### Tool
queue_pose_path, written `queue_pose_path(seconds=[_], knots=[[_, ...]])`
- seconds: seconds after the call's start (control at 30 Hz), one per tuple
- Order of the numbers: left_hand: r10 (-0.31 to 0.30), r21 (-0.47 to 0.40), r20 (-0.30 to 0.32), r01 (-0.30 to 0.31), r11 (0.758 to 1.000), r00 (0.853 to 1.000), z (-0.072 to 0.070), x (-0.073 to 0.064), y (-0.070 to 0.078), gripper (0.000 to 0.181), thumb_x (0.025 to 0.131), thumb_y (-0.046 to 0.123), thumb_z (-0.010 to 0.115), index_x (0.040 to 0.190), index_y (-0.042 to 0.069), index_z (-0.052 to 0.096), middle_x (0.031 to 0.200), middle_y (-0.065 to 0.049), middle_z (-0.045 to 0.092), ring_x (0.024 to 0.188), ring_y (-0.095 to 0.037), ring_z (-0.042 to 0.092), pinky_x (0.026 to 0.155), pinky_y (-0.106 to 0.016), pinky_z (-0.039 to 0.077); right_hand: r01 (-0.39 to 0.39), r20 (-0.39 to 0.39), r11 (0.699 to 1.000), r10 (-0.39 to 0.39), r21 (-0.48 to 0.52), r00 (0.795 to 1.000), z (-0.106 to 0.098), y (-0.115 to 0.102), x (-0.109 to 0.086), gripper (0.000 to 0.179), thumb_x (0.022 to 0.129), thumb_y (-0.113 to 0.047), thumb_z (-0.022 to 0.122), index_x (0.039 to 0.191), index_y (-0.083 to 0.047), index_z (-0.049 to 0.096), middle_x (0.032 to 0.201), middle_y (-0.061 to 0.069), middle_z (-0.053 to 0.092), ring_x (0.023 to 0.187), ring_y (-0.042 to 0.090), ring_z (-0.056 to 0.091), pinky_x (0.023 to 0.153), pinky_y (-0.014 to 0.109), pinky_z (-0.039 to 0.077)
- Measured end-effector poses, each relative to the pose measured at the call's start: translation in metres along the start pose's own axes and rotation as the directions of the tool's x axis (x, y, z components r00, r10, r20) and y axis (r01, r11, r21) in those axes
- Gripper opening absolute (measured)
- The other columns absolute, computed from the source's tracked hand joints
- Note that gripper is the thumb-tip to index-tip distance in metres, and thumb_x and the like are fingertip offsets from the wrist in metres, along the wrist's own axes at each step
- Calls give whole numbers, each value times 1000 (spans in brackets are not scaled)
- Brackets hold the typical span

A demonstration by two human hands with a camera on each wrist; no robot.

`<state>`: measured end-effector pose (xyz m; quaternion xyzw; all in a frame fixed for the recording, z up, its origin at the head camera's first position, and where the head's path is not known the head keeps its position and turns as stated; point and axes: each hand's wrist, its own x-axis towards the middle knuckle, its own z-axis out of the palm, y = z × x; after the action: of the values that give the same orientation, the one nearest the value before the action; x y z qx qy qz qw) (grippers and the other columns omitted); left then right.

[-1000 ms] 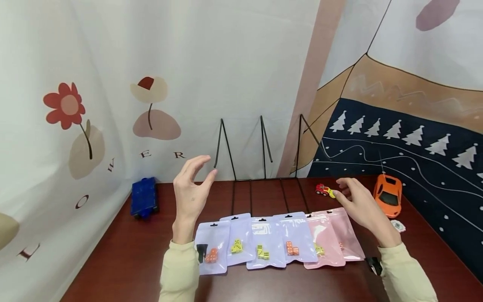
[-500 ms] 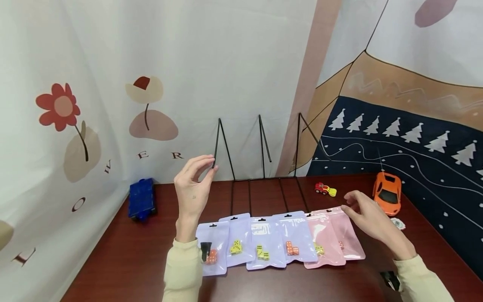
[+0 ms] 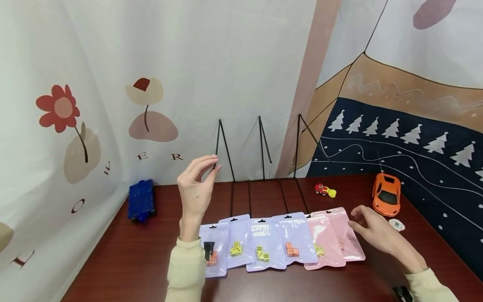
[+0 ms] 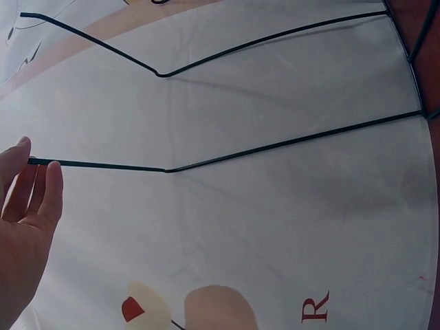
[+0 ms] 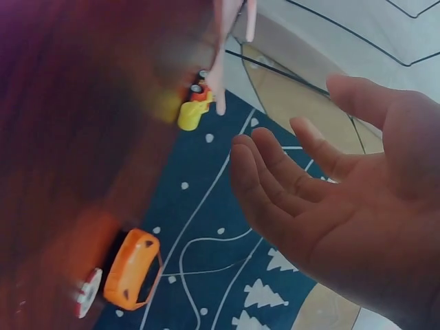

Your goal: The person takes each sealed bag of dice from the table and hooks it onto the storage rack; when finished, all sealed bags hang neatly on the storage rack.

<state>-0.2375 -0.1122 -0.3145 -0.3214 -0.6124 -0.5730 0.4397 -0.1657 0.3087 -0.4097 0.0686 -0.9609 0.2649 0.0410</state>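
My left hand (image 3: 195,188) is raised and pinches the free tip of the leftmost arm of a black wire rack (image 3: 226,149) between thumb and fingertips. The left wrist view shows the bent wire arm (image 4: 295,141) running from these fingers down to the rack's base. My right hand (image 3: 381,230) hovers at the right with loosely bent fingers and holds nothing. Nearest to it lies a pink zip pouch (image 3: 351,237), overlapped by another pink pouch (image 3: 322,230). Several lavender pouches, such as one (image 3: 263,235) near the middle, continue the row leftward. Dice show through the pouches.
A blue toy vehicle (image 3: 141,200) stands at the back left. A small red and yellow toy truck (image 3: 325,191), an orange toy car (image 3: 387,194) and a white round chip (image 3: 396,225) sit at the right. A printed cloth (image 3: 181,54) hangs behind the table.
The left thumb and fingers have come together on the wire tip, from apart a second ago. My right hand has drawn back toward the lower right, away from the toy truck.
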Motion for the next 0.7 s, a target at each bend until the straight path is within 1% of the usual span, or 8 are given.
queue_pose_path(seconds=[0.07,0.17,0.27,0.33,0.4,0.53,0.7], knots=[[-8,-1,-6,8,1000,1000,-1,-1,-3,24,71,-21,71,92,-8,71,98,-19,67,91,-27,64,84,-35,53,-17,27,1000,17,2,999,1,3,-3,26,88,-13,66,105,3,54,86,5,56,74,18,53,59,29,48],[-13,-1,-14,13,1000,1000,-1,-1,-3,22,72,-19,71,91,-9,70,97,-21,67,91,-27,64,84,-35,53,-20,67,1000,20,2,998,3,8,-6,24,88,-14,67,102,1,55,85,3,56,74,17,53,58,27,48],[-4,7,-13,4,1000,1000,0,1,4,21,70,-22,71,88,-12,69,94,-25,66,90,-30,64,84,-35,53,-12,102,1000,12,1,995,5,13,-9,23,88,-15,68,100,-1,55,84,2,55,73,16,52,57,26,47],[3,17,-9,-3,1000,1000,1,3,10,20,69,-24,70,87,-14,68,93,-27,65,89,-33,64,84,-35,53,-24,134,1000,23,7,991,6,15,-11,22,88,-15,68,100,-2,55,82,2,53,71,16,50,56,26,45],[9,28,-9,-8,1000,1000,2,5,16,20,69,-25,70,86,-16,67,91,-29,65,88,-36,64,83,-34,53,-54,173,998,50,18,984,7,15,-12,22,88,-15,67,100,-2,54,79,2,51,68,16,49,54,26,43],[5,41,-10,-5,999,1000,2,7,23,19,68,-27,69,85,-17,66,90,-29,64,87,-38,63,84,-35,53,-127,251,991,112,46,961,9,14,-12,21,88,-14,66,102,-3,54,73,3,48,63,17,47,50,25,39],[7,41,-10,-7,999,1000,2,8,24,18,69,-26,69,84,-17,66,89,-30,64,87,-37,63,85,-35,53,-141,297,987,112,77,948,10,15,-13,20,88,-15,67,99,-5,54,72,3,48,64,18,47,51,25,38]])
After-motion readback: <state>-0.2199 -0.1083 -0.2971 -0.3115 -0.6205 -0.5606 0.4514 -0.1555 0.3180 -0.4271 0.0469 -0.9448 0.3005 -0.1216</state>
